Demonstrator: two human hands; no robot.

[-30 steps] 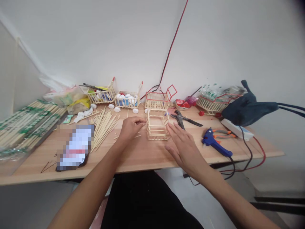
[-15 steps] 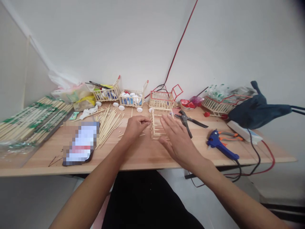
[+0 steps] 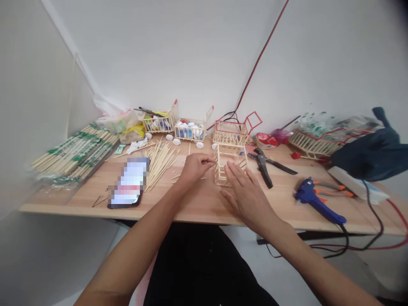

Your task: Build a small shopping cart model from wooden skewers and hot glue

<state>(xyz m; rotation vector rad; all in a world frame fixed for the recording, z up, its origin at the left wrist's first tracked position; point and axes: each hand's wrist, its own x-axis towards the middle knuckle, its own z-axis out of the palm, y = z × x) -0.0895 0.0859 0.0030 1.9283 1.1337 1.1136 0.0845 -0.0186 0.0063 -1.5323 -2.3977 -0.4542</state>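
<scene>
A small box-shaped frame of thin wooden sticks [image 3: 221,175] stands on the table in front of me, partly covered by my right hand. At its left side is my left hand [image 3: 194,172], with thumb and forefinger pinched together against the bars. Whatever is between those fingertips is too small to make out. My right hand [image 3: 247,194] lies along the frame's near right side, its fingers stretched out and touching the sticks. Right behind the frame is a finished-looking stick cart with red edges [image 3: 231,132]. Loose wooden sticks [image 3: 162,165] lie left of my left hand.
Two stick carts, one holding bottle caps [image 3: 190,131], stand along the wall. Black pliers [image 3: 264,168] lie to the right, beyond them a blue glue gun [image 3: 318,204] and orange-handled pliers [image 3: 333,188]. Left are a phone [image 3: 130,182] and bagged sticks [image 3: 78,153].
The camera view has turned left, so everything on the table appears farther right. My left hand keeps its pinch beside the frame. My right fingers sit slightly lower against it.
</scene>
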